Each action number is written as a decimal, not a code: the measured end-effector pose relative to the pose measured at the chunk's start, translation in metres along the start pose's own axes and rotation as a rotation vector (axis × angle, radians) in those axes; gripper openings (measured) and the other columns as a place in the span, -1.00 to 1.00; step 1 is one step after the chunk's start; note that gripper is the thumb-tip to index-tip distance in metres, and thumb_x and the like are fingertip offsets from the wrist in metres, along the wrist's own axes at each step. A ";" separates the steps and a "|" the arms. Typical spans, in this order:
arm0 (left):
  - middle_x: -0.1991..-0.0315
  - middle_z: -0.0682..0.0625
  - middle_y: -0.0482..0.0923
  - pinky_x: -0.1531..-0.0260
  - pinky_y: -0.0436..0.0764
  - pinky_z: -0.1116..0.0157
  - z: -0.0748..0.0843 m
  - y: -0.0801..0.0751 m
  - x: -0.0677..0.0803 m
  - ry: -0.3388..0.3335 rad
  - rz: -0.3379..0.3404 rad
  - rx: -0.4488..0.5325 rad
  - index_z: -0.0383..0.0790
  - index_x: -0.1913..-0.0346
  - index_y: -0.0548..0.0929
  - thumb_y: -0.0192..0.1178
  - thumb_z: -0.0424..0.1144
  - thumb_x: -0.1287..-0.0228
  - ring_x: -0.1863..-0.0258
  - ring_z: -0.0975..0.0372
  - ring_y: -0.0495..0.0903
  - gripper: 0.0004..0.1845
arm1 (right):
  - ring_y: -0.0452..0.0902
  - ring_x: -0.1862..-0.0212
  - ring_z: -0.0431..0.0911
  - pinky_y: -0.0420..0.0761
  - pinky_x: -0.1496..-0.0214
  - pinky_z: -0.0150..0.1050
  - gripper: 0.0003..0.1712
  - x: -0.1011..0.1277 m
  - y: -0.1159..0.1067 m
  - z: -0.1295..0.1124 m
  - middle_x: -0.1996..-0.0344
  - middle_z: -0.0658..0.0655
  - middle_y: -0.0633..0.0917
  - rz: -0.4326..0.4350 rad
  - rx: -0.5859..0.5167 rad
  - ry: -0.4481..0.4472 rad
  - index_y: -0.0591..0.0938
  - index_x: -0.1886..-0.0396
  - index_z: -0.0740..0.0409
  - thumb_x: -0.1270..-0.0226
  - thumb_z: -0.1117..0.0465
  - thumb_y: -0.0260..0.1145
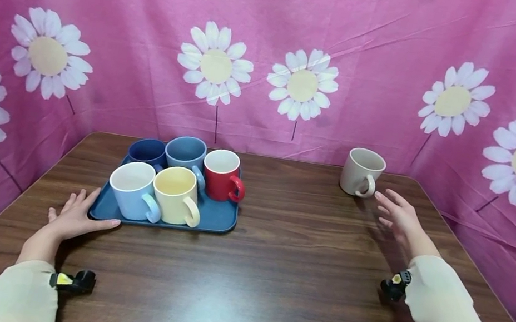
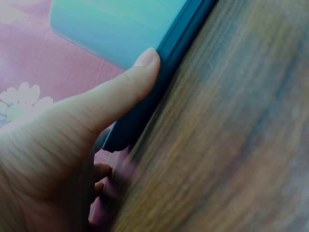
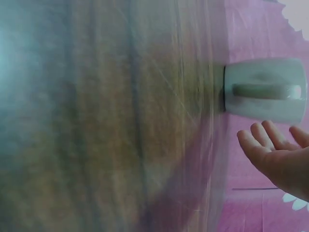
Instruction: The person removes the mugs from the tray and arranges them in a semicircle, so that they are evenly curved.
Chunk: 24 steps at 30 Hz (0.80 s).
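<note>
My left hand rests at the near left corner of a blue tray, fingers spread along its left side. In the left wrist view the straight thumb touches the tray rim below a light blue mug. On the tray stand a light blue mug, a yellow mug, a red mug, a blue mug and a dark blue mug. At the back right stands a grey-white mug. My right hand, fingers extended, is just right of its handle, holding nothing.
A brown wooden table carries everything. Pink cloth with daisies hangs behind it and along both sides. A dark wrist camera sits at the left cuff, another wrist camera at the right.
</note>
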<state>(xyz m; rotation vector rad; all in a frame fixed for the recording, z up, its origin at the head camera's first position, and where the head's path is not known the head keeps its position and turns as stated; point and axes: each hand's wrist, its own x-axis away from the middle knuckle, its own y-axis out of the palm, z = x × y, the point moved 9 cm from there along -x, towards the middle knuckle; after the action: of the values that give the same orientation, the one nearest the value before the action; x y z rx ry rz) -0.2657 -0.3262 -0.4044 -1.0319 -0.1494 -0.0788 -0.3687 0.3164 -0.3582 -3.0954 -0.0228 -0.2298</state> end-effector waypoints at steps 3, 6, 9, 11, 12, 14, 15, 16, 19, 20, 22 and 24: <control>-0.17 -0.56 -0.40 0.25 -0.45 -0.37 0.000 0.000 0.000 0.000 0.004 -0.001 -0.36 -0.29 -0.27 0.09 0.24 0.03 -0.14 -0.30 -0.50 0.09 | 0.07 -0.20 0.06 -0.03 -0.17 0.08 -0.07 0.008 0.003 -0.003 -0.26 0.25 0.04 -0.010 0.002 -0.028 -0.25 -0.34 0.10 -0.19 0.09 0.15; -0.17 -0.56 -0.39 0.25 -0.43 -0.38 0.000 0.000 0.000 0.003 0.006 -0.008 -0.37 -0.29 -0.27 0.09 0.24 0.03 -0.14 -0.30 -0.49 0.09 | 0.28 -0.02 -0.18 0.00 -0.16 0.09 -0.05 0.016 0.008 -0.006 -0.20 0.35 0.09 -0.025 0.058 -0.080 -0.27 -0.33 0.11 -0.18 0.11 0.16; -0.17 -0.56 -0.40 0.25 -0.43 -0.38 0.000 0.000 0.000 0.004 0.002 -0.006 -0.37 -0.29 -0.28 0.08 0.24 0.02 -0.13 -0.30 -0.50 0.09 | 0.32 0.12 -0.34 0.10 -0.13 0.06 -0.04 0.022 0.014 -0.006 -0.18 0.44 0.09 -0.029 0.145 -0.122 -0.25 -0.33 0.14 -0.16 0.08 0.18; -0.17 -0.56 -0.40 0.25 -0.44 -0.37 -0.001 0.000 0.001 0.004 -0.001 -0.004 -0.37 -0.29 -0.29 0.08 0.24 0.02 -0.13 -0.30 -0.51 0.09 | 0.34 0.16 -0.35 0.24 -0.07 -0.03 -0.04 0.025 0.018 -0.005 -0.17 0.48 0.10 -0.038 0.218 -0.150 -0.21 -0.33 0.17 -0.15 0.07 0.19; -0.17 -0.56 -0.41 0.24 -0.44 -0.37 -0.001 0.000 0.001 0.004 -0.003 -0.002 -0.37 -0.29 -0.29 0.08 0.24 0.02 -0.13 -0.29 -0.51 0.09 | 0.35 0.17 -0.36 0.30 -0.03 -0.10 -0.06 0.026 0.020 -0.004 -0.16 0.47 0.12 -0.040 0.247 -0.159 -0.20 -0.33 0.18 -0.16 0.08 0.19; -0.17 -0.56 -0.41 0.24 -0.45 -0.37 -0.001 0.000 0.001 0.005 -0.004 0.000 -0.37 -0.29 -0.30 0.08 0.23 0.02 -0.13 -0.29 -0.52 0.09 | 0.37 0.14 -0.31 0.37 0.06 -0.28 -0.07 0.031 0.028 -0.004 -0.15 0.47 0.15 -0.061 0.291 -0.180 -0.17 -0.33 0.20 -0.15 0.10 0.20; -0.17 -0.56 -0.41 0.24 -0.45 -0.37 -0.001 0.000 0.001 0.005 -0.004 -0.001 -0.37 -0.29 -0.30 0.08 0.23 0.02 -0.13 -0.29 -0.52 0.09 | 0.38 0.09 -0.23 0.38 0.11 -0.36 -0.07 0.033 0.032 -0.005 -0.14 0.47 0.16 -0.072 0.293 -0.191 -0.16 -0.33 0.21 -0.15 0.12 0.20; -0.17 -0.56 -0.41 0.24 -0.45 -0.37 -0.001 0.000 0.001 0.006 -0.003 -0.002 -0.37 -0.29 -0.30 0.08 0.23 0.02 -0.13 -0.29 -0.52 0.09 | 0.36 0.06 -0.18 0.38 0.12 -0.41 -0.07 0.037 0.037 -0.006 -0.14 0.50 0.14 -0.091 0.291 -0.210 -0.17 -0.32 0.24 -0.15 0.13 0.20; -0.17 -0.56 -0.41 0.25 -0.45 -0.37 0.000 0.000 0.001 0.007 -0.004 -0.004 -0.37 -0.29 -0.30 0.08 0.23 0.02 -0.13 -0.30 -0.52 0.09 | 0.28 -0.05 -0.02 0.35 0.14 -0.50 -0.07 0.046 0.050 -0.009 -0.14 0.51 0.14 -0.126 0.246 -0.244 -0.15 -0.32 0.25 -0.13 0.18 0.22; -0.17 -0.56 -0.41 0.25 -0.45 -0.37 0.000 0.000 0.001 0.007 -0.005 -0.004 -0.37 -0.29 -0.30 0.08 0.23 0.02 -0.13 -0.30 -0.52 0.09 | 0.27 -0.06 0.02 0.36 0.15 -0.50 -0.07 0.047 0.054 -0.009 -0.13 0.52 0.15 -0.136 0.235 -0.262 -0.14 -0.32 0.25 -0.13 0.19 0.23; -0.17 -0.56 -0.41 0.25 -0.45 -0.37 0.000 0.000 0.001 0.007 -0.008 -0.004 -0.38 -0.29 -0.30 0.08 0.23 0.02 -0.13 -0.30 -0.51 0.09 | 0.31 -0.02 -0.04 0.38 0.14 -0.48 -0.07 0.049 0.059 -0.009 -0.12 0.51 0.18 -0.157 0.216 -0.292 -0.10 -0.32 0.23 -0.10 0.20 0.25; -0.17 -0.56 -0.41 0.25 -0.45 -0.37 0.000 0.001 0.001 0.007 -0.011 -0.002 -0.38 -0.29 -0.29 0.08 0.23 0.02 -0.13 -0.30 -0.51 0.09 | 0.36 0.02 -0.13 0.39 0.14 -0.46 -0.11 0.047 0.062 -0.006 -0.09 0.44 0.27 -0.181 0.205 -0.327 -0.05 -0.33 0.19 -0.09 0.22 0.26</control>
<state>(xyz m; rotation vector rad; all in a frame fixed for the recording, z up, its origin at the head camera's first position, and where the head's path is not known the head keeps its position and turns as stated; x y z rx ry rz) -0.2647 -0.3257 -0.4053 -1.0322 -0.1486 -0.0927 -0.3221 0.2544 -0.3481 -2.8886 -0.3151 0.2604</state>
